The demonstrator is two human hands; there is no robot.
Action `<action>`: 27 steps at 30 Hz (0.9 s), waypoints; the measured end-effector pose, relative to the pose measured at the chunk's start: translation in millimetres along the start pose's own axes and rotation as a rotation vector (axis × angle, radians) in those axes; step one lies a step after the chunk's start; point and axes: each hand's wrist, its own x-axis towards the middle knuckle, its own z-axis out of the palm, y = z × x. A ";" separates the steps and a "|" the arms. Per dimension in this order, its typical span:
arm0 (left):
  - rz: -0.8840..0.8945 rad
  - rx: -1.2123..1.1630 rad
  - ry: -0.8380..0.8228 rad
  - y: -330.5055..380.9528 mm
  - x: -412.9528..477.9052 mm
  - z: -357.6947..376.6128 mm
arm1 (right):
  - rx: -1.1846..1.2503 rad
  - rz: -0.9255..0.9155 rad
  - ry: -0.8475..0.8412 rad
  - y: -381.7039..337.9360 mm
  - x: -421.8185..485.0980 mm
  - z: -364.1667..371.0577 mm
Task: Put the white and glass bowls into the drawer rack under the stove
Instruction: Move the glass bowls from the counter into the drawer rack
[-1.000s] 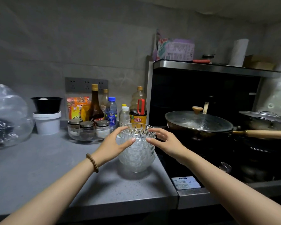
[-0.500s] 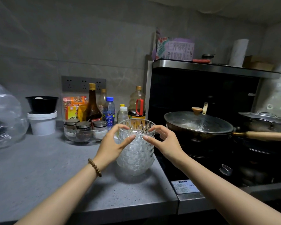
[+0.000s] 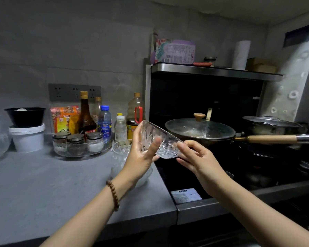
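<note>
Above the counter (image 3: 43,184) edge, the left hand (image 3: 141,157) grips one glass bowl (image 3: 161,139), thumb across its side; the right hand (image 3: 196,157) pinches its lower rim. A moment ago it topped the stack (image 3: 120,150) behind; now it is lifted and tilted, free for the drawer. Farther back stands the lidded wok (image 3: 200,129).

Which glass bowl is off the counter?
The tilted glass bowl, held between the left hand and right hand; the other glass bowls sit stacked on the counter behind the left hand.
</note>
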 end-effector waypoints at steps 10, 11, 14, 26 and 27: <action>-0.406 -0.179 -0.239 -49.4 -27.8 118.9 | -0.281 0.063 -0.048 -4.7 -73.6 -120.0; -0.456 -0.189 -0.261 -56.8 -32.5 130.5 | -0.282 0.089 -0.054 -2.1 -80.4 -129.9; -0.603 -0.228 -0.336 -79.8 -48.6 160.6 | -0.261 0.201 -0.075 10.7 -99.5 -159.2; -1.105 -0.174 -0.638 -192.0 -113.8 194.9 | -0.252 0.640 -0.111 107.2 -150.6 -212.5; -1.138 -0.175 -0.648 -200.4 -118.7 193.7 | -0.228 0.677 -0.089 116.1 -151.7 -212.7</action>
